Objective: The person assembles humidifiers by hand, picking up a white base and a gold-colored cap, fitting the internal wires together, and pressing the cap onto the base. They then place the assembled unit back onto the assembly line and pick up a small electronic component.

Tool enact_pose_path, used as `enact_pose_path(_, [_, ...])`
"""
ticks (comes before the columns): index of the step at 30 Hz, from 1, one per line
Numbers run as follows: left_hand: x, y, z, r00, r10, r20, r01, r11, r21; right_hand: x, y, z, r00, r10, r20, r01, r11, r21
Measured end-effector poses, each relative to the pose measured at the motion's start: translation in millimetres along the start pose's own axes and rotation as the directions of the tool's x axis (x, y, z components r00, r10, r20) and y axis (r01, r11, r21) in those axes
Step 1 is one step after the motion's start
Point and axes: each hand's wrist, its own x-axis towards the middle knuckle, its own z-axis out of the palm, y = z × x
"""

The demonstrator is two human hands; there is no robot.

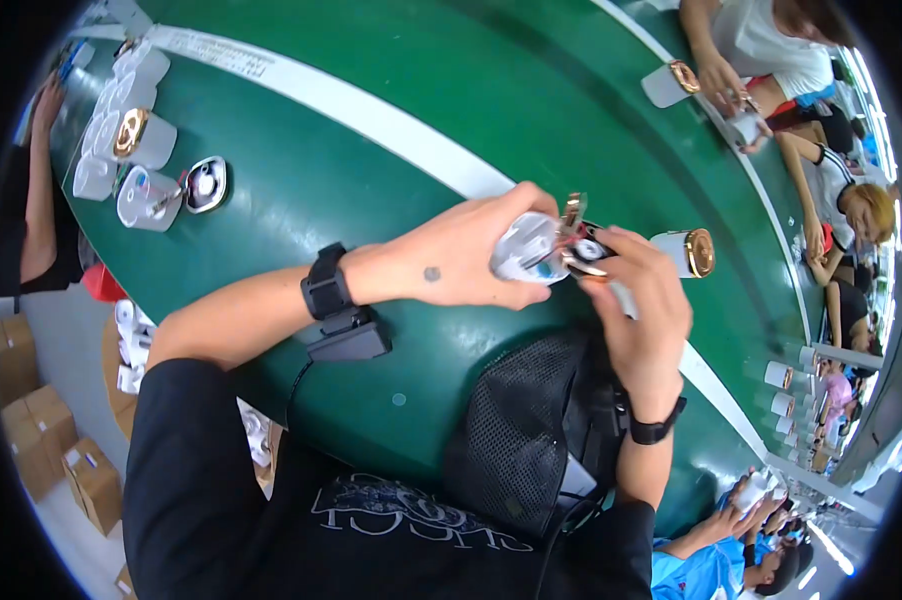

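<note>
My left hand [456, 255] is wrapped round a whitish, see-through cup-shaped housing [524, 250], its opening turned to the right. In my right hand [646, 310] is a small lid-like part [589, 247] with gold trim, a dark inside, a pale round piece and some red showing. It meets the mouth of the housing; whether the two are joined I cannot tell. Just beyond the right hand, a white cup with a gold top [683, 253] lies on its side on the green table [401, 400].
A black mesh bag [521, 430] sits on the table before me. On the left stand several white cups [96, 170], a gold-topped cup [151, 142] and an opened one [149, 197] beside its dark-insided lid [206, 185]. Co-workers sit along the far side; cardboard boxes [46, 435] stand on the floor.
</note>
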Motion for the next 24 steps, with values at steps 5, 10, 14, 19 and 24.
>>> enact_pose_path(5, [-1, 1, -6, 0.997, 0.029, 0.072, -0.042, 0.983, 0.181, -11, -17, -4, 0.855, 0.517, 0.035, -0.469, 0.743, 0.478])
enact_pose_path(10, [-2, -6, 1, 0.982, 0.179, 0.062, -0.189, 0.941, 0.281, 3, -11, -8, 0.718, 0.587, 0.373, -0.460, -0.002, 0.888])
enact_pose_path(14, [-1, -14, 5, 0.970, 0.242, 0.016, -0.238, 0.935, 0.263, 12, -15, 5, 0.721, 0.593, 0.358, -0.448, 0.004, 0.894])
enact_pose_path(19, [-1, -8, 1, 0.975, 0.198, 0.099, -0.216, 0.952, 0.219, 4, -10, 8, 0.934, 0.357, -0.004, -0.351, 0.922, 0.163])
enact_pose_path(24, [-2, -11, 4, 0.987, 0.157, 0.027, -0.159, 0.960, 0.229, 3, -21, 3, 0.919, 0.391, 0.040, -0.393, 0.917, 0.070])
